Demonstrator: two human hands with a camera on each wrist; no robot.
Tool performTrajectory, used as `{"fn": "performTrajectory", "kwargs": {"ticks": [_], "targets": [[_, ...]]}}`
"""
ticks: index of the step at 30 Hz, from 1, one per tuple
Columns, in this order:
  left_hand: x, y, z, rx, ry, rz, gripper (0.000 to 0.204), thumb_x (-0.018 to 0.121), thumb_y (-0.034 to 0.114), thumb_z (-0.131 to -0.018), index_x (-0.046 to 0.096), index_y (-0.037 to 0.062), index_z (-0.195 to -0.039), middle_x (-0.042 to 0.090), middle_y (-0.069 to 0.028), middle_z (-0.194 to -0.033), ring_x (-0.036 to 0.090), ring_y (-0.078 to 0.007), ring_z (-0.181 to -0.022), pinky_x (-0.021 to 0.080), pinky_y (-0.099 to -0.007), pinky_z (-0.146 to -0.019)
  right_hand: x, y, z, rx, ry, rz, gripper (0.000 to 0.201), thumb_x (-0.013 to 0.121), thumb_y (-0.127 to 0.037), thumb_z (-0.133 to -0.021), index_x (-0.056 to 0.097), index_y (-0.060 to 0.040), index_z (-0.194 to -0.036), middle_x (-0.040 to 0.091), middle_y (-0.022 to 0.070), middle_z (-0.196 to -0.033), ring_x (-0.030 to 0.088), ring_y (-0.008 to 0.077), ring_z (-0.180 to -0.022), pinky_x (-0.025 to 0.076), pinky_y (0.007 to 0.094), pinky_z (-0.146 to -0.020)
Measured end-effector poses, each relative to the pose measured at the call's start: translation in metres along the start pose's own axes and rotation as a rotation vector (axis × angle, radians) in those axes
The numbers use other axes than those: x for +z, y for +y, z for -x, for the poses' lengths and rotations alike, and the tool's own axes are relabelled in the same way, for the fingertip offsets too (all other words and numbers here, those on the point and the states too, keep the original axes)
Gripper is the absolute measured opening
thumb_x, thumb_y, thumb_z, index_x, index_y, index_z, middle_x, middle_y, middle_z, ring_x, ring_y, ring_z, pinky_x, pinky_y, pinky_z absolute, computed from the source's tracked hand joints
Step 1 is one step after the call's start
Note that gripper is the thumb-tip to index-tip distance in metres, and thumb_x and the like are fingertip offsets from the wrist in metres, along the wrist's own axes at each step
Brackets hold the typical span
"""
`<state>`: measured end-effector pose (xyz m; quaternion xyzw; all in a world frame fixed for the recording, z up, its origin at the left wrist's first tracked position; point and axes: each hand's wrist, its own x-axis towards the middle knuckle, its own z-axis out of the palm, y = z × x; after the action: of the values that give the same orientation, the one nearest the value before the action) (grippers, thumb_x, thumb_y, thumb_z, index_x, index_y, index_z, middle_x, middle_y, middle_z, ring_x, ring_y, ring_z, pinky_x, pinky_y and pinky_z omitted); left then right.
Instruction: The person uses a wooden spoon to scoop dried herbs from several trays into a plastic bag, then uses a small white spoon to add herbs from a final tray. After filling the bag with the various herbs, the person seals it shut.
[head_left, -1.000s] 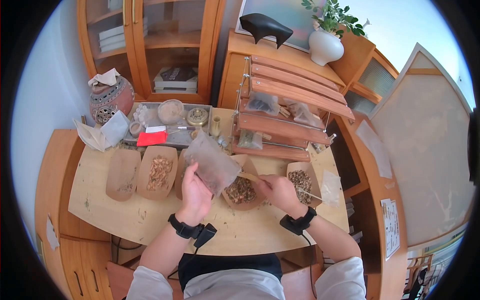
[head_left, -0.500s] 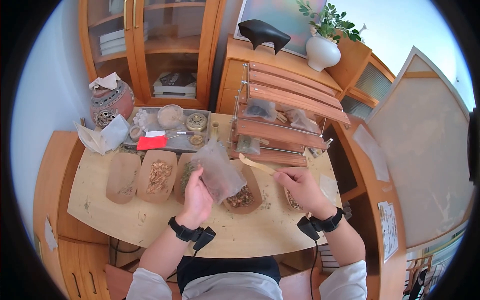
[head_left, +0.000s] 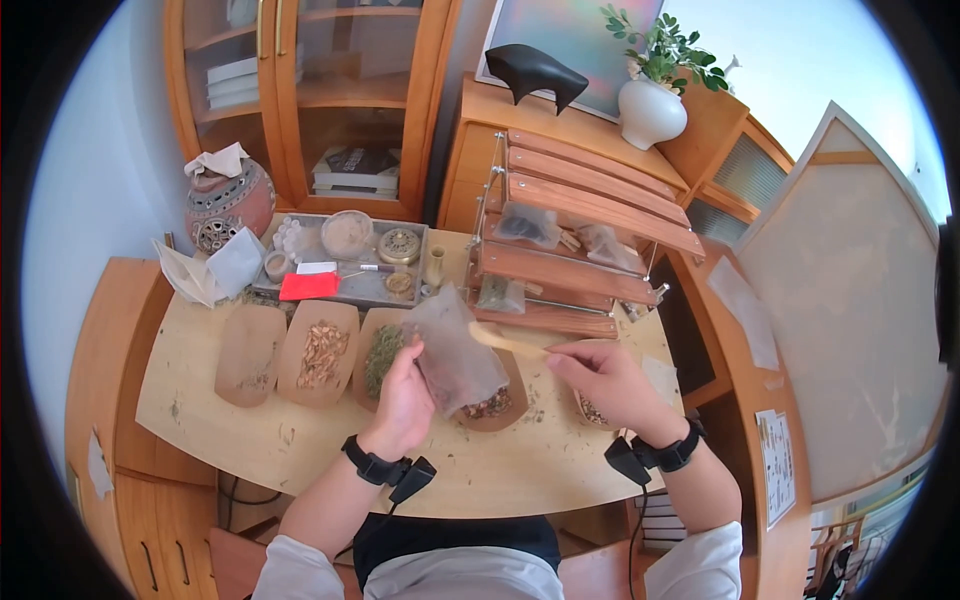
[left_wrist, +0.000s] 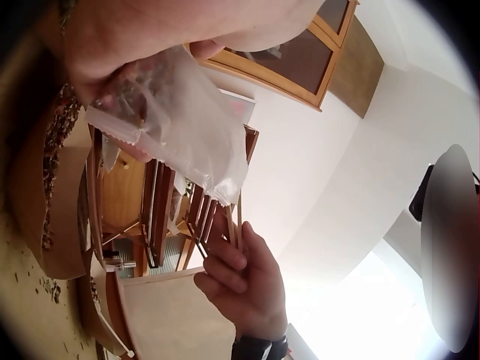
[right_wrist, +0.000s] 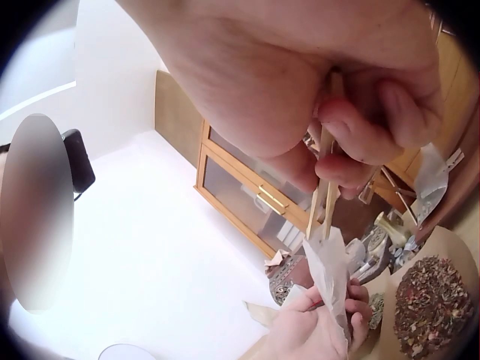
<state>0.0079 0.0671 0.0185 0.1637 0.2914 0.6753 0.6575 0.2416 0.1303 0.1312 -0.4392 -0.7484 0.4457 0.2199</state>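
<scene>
In the head view my left hand [head_left: 402,405] grips a translucent plastic bag [head_left: 452,350], tilted above the paper trays. Small dark and reddish bits show through its plastic in the left wrist view. My right hand [head_left: 612,385] pinches wooden tweezers [head_left: 505,343]; both prongs show in the right wrist view, their tips right at the bag's edge. Below the bag, a paper tray [head_left: 512,415] of mixed dried herbs is partly covered by it. To its left is a tray of green herbs [head_left: 383,360]. My right hand hides most of the rightmost tray.
Further left stand a tray of orange-brown chips [head_left: 322,350] and a tray [head_left: 240,335] with few scraps. Behind them is a grey tray [head_left: 350,290] of small jars. A wooden slatted rack [head_left: 580,265] holding bags stands at the back right. Herb crumbs dot the table [head_left: 300,455].
The tweezers rose from beside the herb tray, swung up and right, then came back left to the bag's edge. My left hand and the bag shifted slightly right.
</scene>
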Motion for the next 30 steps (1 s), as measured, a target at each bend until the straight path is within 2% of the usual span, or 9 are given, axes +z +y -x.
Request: {"fn": "performTrajectory", "kwargs": {"ticks": [3,6,9,12,21,24,30], "targets": [[0.000,0.001,0.001,0.032,0.047,0.028,0.056,0.041,0.037,-0.100,0.034,0.0067,-0.146,0.045,-0.0081,-0.146,0.045,-0.0232,-0.134,0.035,-0.0429,-0.112,-0.009,0.006,0.002,0.121,0.013,-0.010,0.034,0.064,-0.027,-0.096,0.069,0.0031,-0.110,0.063,0.0027,-0.076,0.052,0.0072,-0.066,0.046,0.0267,-0.063],[-0.003,0.001,-0.001,0.069,0.079,0.077,0.055,0.042,0.037,-0.100,0.036,0.0070,-0.145,0.047,-0.0075,-0.144,0.047,-0.0231,-0.132,0.035,-0.0421,-0.111,-0.007,0.031,0.003,0.152,-0.020,0.199,0.032,0.063,-0.028,-0.095,0.071,0.0021,-0.104,0.066,0.0087,-0.072,0.059,0.0154,-0.061,0.049,0.0325,-0.062],[-0.005,0.004,-0.001,0.071,0.101,0.102,0.053,0.042,0.037,-0.100,0.037,0.0076,-0.143,0.050,-0.0069,-0.142,0.048,-0.0228,-0.131,0.036,-0.0411,-0.110,0.002,0.055,0.004,0.157,-0.071,0.443,0.032,0.060,-0.029,-0.094,0.072,0.0006,-0.096,0.066,0.0181,-0.071,0.064,0.0307,-0.062,0.050,0.0396,-0.063],[-0.005,0.005,-0.001,0.074,0.101,0.126,0.051,0.044,0.037,-0.099,0.040,0.0084,-0.142,0.052,-0.0067,-0.139,0.050,-0.0225,-0.129,0.040,-0.0405,-0.107,0.013,0.068,0.000,0.215,-0.060,0.472,0.032,0.057,-0.030,-0.093,0.073,-0.0018,-0.092,0.065,0.0232,-0.076,0.064,0.0405,-0.071,0.051,0.0434,-0.066],[-0.012,0.002,-0.006,0.093,0.106,0.135,0.050,0.048,0.037,-0.097,0.042,0.0096,-0.139,0.055,-0.0062,-0.136,0.052,-0.0226,-0.126,0.041,-0.0417,-0.105,0.050,0.053,-0.019,0.126,-0.058,0.533,0.031,0.055,-0.031,-0.094,0.073,-0.0054,-0.096,0.069,0.0204,-0.082,0.067,0.0400,-0.076,0.055,0.0451,-0.073],[-0.010,0.003,-0.005,0.102,0.112,0.136,0.049,0.046,0.036,-0.098,0.043,0.0086,-0.139,0.055,-0.0065,-0.136,0.052,-0.0229,-0.126,0.040,-0.0412,-0.106,0.064,0.063,-0.017,-0.022,-0.011,0.563,0.031,0.056,-0.033,-0.093,0.073,-0.0065,-0.091,0.069,0.0192,-0.080,0.067,0.0385,-0.075,0.055,0.0458,-0.070],[-0.006,0.005,-0.003,0.105,0.108,0.147,0.049,0.043,0.035,-0.100,0.042,0.0072,-0.140,0.055,-0.0072,-0.136,0.052,-0.0234,-0.127,0.037,-0.0406,-0.109,0.074,0.064,-0.010,-0.115,0.058,0.704,0.024,0.058,-0.028,-0.092,0.069,-0.0073,-0.084,0.068,0.0167,-0.076,0.067,0.0366,-0.071,0.054,0.0455,-0.064]]}}
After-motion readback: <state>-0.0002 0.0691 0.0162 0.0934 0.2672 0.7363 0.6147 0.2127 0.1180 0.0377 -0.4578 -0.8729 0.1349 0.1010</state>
